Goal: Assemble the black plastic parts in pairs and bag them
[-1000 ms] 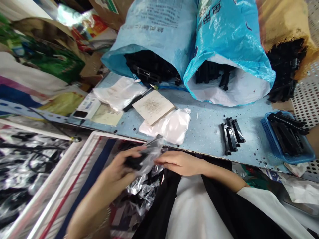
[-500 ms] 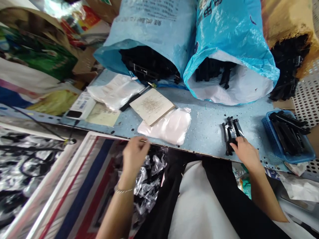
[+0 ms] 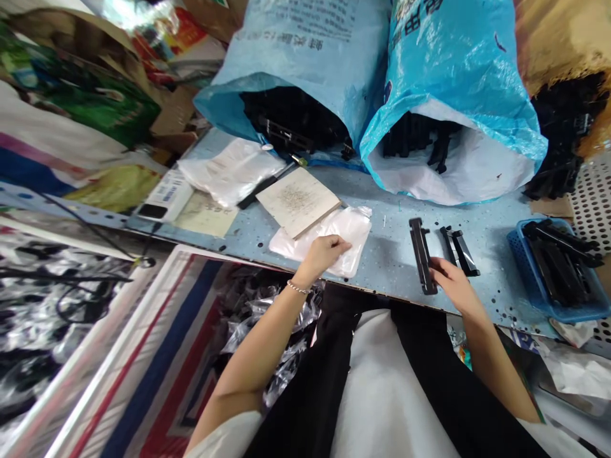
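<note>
My right hand (image 3: 451, 280) grips the lower part of a long black plastic part (image 3: 420, 248), held slightly tilted near the bench's front edge. Beside it, two more black parts (image 3: 459, 251) lie on the blue bench. My left hand (image 3: 327, 256), with a beaded bracelet at the wrist, is over a stack of clear plastic bags (image 3: 353, 245). Its fingers are curled together against the bags; whether a bag is pinched between them is hidden. A square board (image 3: 298, 200), speckled with dark marks, rests partly on the stack.
Two blue sacks, one pale (image 3: 296, 57) and one bright (image 3: 458, 70), lie open towards me with black parts inside. A blue basket (image 3: 518, 254) of black parts stands at the right. More clear bags (image 3: 229, 168) lie left. Below the bench edge is a striped sack (image 3: 157, 356).
My left hand has moved right from the bench edge onto the plastic bags. My right hand has taken one black part and moved it left, away from the others.
</note>
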### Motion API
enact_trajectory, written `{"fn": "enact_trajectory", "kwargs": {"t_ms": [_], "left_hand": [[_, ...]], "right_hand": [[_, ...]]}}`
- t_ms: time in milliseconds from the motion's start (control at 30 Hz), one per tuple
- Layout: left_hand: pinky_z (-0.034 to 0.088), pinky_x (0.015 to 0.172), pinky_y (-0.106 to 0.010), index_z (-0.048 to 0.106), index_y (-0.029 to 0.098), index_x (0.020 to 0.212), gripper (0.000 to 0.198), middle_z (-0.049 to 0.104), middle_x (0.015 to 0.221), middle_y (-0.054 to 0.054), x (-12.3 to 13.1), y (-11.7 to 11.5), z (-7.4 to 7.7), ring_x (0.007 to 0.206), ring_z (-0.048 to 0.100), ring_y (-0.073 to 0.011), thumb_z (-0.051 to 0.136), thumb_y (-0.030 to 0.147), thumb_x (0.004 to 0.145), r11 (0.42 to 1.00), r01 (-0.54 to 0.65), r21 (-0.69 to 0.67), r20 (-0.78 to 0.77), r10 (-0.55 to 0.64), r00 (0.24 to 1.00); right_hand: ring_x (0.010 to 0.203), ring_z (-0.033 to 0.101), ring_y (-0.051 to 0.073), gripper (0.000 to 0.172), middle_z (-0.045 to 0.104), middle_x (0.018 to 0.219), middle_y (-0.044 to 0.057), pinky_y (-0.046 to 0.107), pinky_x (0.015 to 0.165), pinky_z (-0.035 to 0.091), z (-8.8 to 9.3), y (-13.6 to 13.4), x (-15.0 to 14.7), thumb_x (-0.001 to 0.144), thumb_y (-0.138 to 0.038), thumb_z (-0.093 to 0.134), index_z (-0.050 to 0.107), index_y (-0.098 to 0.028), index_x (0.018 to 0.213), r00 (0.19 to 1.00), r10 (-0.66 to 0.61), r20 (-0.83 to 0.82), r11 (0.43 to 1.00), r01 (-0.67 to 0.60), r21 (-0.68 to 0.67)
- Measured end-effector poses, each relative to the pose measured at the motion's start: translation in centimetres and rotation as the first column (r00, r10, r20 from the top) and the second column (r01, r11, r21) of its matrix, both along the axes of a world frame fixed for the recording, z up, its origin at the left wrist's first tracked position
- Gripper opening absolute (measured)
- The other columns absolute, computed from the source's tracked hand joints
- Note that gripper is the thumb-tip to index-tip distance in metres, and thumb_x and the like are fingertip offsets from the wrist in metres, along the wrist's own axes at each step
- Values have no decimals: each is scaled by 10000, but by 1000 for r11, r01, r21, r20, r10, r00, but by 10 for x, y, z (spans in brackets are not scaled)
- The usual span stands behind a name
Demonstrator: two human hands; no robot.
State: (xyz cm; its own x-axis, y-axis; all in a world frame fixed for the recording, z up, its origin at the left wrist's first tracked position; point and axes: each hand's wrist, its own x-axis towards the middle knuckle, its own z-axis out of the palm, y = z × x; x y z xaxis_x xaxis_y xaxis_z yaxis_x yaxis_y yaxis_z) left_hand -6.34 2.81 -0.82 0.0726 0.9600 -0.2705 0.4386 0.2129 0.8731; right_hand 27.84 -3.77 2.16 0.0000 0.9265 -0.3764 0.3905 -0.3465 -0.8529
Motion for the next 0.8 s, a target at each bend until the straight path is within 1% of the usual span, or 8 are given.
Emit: {"fn": "enact_trajectory", "kwargs": {"t_ms": [67, 133, 267, 333, 467, 600, 700, 800], "left_hand": [[361, 510, -248, 682, 182, 699, 235, 571, 568, 27, -3, 2, 1, 509, 462, -111, 672, 406, 769, 994, 10, -104, 110, 2, 994], [365, 507, -244, 705, 176, 743, 203, 612, 604, 20, -1, 3, 1, 515, 477, -110, 701, 376, 711, 990, 3, -140, 137, 17, 990], [367, 519, -241, 613, 187, 627, 227, 589, 587, 28, 3, 4, 0, 553, 505, -119, 760, 360, 633, 998, -44, -45, 57, 47, 997], [383, 533, -242, 586, 193, 659, 227, 585, 601, 35, 2, 4, -2, 565, 524, -123, 759, 337, 627, 997, -67, -24, 98, 69, 993], [446, 586, -246, 520, 208, 773, 292, 623, 665, 37, -1, 1, -9, 619, 606, -139, 756, 321, 644, 989, -138, -46, 259, 145, 955], [498, 637, -265, 453, 218, 723, 254, 618, 677, 31, 1, -6, -9, 691, 649, -161, 698, 283, 721, 981, -182, 64, 167, 169, 971], [552, 767, -324, 530, 201, 735, 101, 682, 816, -34, 1, -19, 11, 835, 682, -188, 533, 127, 803, 938, -58, 341, -19, 69, 997], [560, 898, -427, 657, 171, 823, 277, 718, 1037, -129, -8, -33, 39, 1029, 671, -265, 422, 24, 840, 842, 195, 504, -419, 41, 907]], "right_hand": [[668, 621, 165, 301, 668, 777, 0, 325, 657, 553, -1, 14, -33, 760, -487, 739, 683, -225, 897, 912, -97, -400, 995, 78, -63], [669, 624, 156, 269, 658, 737, -24, 366, 739, 586, -1, 30, -71, 717, -455, 796, 668, -234, 799, 746, -132, -653, 991, 89, -98], [756, 661, 174, 253, 690, 745, -34, 478, 919, 585, -11, 61, -136, 699, -402, 823, 628, -240, 704, 410, -152, -899, 988, 41, -148], [731, 659, 168, 243, 696, 730, -40, 490, 940, 582, -21, 71, -154, 671, -363, 843, 639, -243, 723, 341, -172, -924, 984, 15, -178], [671, 643, 145, 239, 698, 710, -50, 457, 961, 580, -37, 75, -160, 646, -304, 859, 662, -235, 762, 367, -194, -910, 981, 48, -190], [710, 655, 160, 216, 716, 753, -39, 481, 965, 571, -39, 70, -156, 709, -354, 827, 659, -236, 778, 329, -168, -929, 985, 10, -174], [695, 640, 156, 222, 704, 740, -40, 420, 885, 586, -37, 69, -162, 703, -360, 833, 661, -236, 770, 390, -179, -903, 983, 41, -177], [712, 630, 143, 227, 697, 750, -40, 327, 826, 574, -35, 66, -163, 686, -360, 852, 676, -238, 762, 465, -186, -865, 982, 115, -149]]}}
